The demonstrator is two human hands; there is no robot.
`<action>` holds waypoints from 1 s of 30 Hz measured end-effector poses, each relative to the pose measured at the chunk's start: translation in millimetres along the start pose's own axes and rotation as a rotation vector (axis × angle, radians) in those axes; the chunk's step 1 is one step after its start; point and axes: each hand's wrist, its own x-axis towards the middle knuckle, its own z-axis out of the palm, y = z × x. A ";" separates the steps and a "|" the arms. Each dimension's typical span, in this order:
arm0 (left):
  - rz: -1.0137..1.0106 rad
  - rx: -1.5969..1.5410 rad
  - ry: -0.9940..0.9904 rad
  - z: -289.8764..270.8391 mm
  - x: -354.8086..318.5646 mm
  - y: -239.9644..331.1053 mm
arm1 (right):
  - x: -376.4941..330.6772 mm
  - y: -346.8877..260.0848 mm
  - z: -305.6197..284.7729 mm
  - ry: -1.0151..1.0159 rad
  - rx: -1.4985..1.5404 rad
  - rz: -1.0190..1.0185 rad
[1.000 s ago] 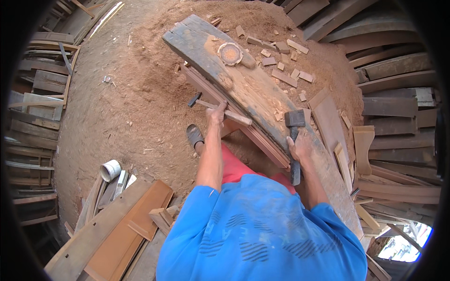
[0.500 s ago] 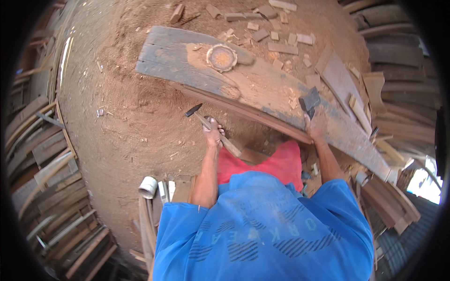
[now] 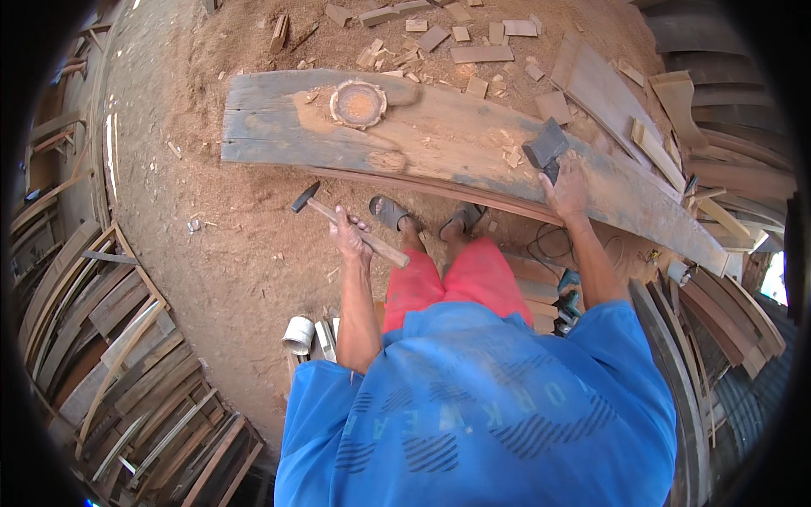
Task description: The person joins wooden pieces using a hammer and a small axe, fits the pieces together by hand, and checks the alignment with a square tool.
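My left hand (image 3: 349, 234) is closed around the wooden handle of a hammer (image 3: 372, 242). Its dark head points up and to the left, short of the plank's near edge. On the right, my right hand (image 3: 568, 186) rests at a long weathered plank (image 3: 473, 127), its fingers closed against a dark, flat-headed tool (image 3: 546, 144). The lower part of that tool is hidden by the hand. A round, rough-edged wooden piece (image 3: 358, 105) with orange-brown dust inside lies toward the plank's left end. Wood chips (image 3: 512, 155) are scattered beside the dark tool.
Offcuts (image 3: 481, 54) and boards lie in sawdust beyond the plank. Stacked curved timbers (image 3: 127, 313) line the left side, with more (image 3: 735, 177) on the right. A white bucket (image 3: 298, 335) stands near my left elbow. My sandalled feet (image 3: 390, 213) are below the plank.
The view has shifted, and my feet now show below the plank. My left hand still holds the hammer, now lying farther left in view. My right hand stays with the dark tool on the plank.
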 end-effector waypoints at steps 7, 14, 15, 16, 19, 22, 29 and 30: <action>0.119 0.139 -0.008 -3.9 -43.7 -1.6 | -6.5 6.5 1.3 0.099 0.023 -0.050; 0.386 0.798 -0.128 4.2 -111.4 19.6 | -5.1 16.2 5.1 0.097 0.120 0.006; 0.427 0.962 -0.130 8.5 -126.5 24.1 | -5.2 16.1 4.7 0.090 0.133 0.000; 0.475 1.061 -0.175 11.1 -134.7 21.6 | -4.6 17.2 3.5 0.085 0.147 -0.013; 0.459 1.232 -0.243 30.6 -154.8 6.7 | -10.4 19.8 0.7 0.126 0.209 -0.067; 0.575 1.274 -0.226 43.1 -170.3 -28.3 | -8.2 26.4 -4.3 0.018 0.248 -0.158; 0.521 1.288 -0.177 60.2 -186.1 -80.5 | 27.0 44.6 -0.9 -0.243 0.353 -0.357; 0.528 1.277 -0.171 58.9 -184.6 -83.9 | 30.1 40.9 -6.0 -0.284 0.409 -0.376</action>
